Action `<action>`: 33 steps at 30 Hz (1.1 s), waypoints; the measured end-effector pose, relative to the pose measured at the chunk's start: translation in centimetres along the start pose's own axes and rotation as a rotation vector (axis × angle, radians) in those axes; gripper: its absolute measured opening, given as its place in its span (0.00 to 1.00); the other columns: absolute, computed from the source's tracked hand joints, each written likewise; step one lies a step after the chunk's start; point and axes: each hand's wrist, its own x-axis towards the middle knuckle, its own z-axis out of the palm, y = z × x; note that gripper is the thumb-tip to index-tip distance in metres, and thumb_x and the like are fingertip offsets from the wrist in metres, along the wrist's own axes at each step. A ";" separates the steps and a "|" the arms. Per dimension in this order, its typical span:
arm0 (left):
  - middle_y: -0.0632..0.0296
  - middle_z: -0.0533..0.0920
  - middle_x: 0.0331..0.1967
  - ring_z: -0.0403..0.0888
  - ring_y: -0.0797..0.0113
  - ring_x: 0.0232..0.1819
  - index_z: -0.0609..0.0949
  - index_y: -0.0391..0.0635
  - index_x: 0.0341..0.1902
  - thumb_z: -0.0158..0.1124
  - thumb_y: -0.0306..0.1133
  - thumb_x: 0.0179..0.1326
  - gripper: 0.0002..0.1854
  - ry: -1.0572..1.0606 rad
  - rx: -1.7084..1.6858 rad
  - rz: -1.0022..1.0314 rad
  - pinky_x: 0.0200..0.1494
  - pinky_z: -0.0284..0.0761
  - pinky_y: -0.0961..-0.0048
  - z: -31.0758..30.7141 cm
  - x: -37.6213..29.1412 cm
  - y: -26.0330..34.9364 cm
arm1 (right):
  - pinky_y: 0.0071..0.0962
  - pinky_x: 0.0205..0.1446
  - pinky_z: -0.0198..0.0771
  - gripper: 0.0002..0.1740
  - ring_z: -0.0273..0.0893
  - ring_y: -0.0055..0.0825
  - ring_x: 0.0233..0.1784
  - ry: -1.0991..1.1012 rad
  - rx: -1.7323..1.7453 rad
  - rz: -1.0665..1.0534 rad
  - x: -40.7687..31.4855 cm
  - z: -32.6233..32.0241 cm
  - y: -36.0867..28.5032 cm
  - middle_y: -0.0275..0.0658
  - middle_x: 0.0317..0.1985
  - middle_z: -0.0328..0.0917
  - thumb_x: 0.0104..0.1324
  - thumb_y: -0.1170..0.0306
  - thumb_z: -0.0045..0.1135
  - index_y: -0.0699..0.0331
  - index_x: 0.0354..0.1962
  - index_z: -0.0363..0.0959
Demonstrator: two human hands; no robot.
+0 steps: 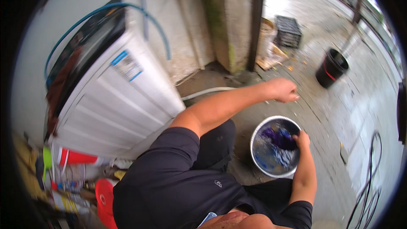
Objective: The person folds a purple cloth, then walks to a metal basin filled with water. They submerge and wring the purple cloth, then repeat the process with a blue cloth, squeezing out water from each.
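Observation:
A round metal basin (pixel 253 156) on the ground holds cloudy water with purple cloth (pixel 279 139) and blue cloth (pixel 284 157) in it. My right hand (pixel 302 139) grips the basin's right rim, its thumb inside beside the purple cloth; whether it also holds cloth is unclear. Raised beyond the far side of the basin, my left hand (pixel 283 90) has its fingers curled, slightly blurred, with nothing visible in it. Both forearms are bare.
A white washing machine (pixel 120 105) with a blue hose (pixel 155 22) stands left. Beyond are a black bucket (pixel 322 74), a black crate (pixel 287 31) and a sack (pixel 267 35). Black cable (pixel 370 171) lies right. Below the machine are a red lid-like object (pixel 105 202) and clutter.

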 end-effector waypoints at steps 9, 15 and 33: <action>0.49 0.89 0.50 0.88 0.50 0.52 0.84 0.45 0.62 0.63 0.62 0.68 0.33 0.787 0.568 -0.472 0.56 0.81 0.58 -38.4 -31.8 -3.0 | 0.40 0.49 0.82 0.24 0.89 0.41 0.43 -0.308 -0.051 0.041 7.9 5.4 2.1 0.48 0.39 0.89 0.46 0.61 0.81 0.64 0.40 0.87; 0.45 0.77 0.71 0.72 0.49 0.75 0.77 0.49 0.72 0.57 0.75 0.64 0.47 0.556 0.757 -1.418 0.76 0.64 0.58 -43.4 -63.6 -6.0 | 0.40 0.43 0.81 0.19 0.89 0.38 0.37 -0.297 0.133 0.078 8.4 5.6 -0.8 0.49 0.34 0.88 0.53 0.62 0.76 0.67 0.39 0.87; 0.57 0.88 0.46 0.83 0.69 0.51 0.83 0.39 0.57 0.65 0.52 0.73 0.27 0.354 -0.165 0.064 0.56 0.78 0.68 -15.3 -10.6 5.4 | 0.36 0.27 0.71 0.19 0.76 0.27 0.21 -0.240 0.321 -0.076 -2.3 -3.3 -3.7 0.37 0.22 0.80 0.71 0.55 0.63 0.63 0.32 0.83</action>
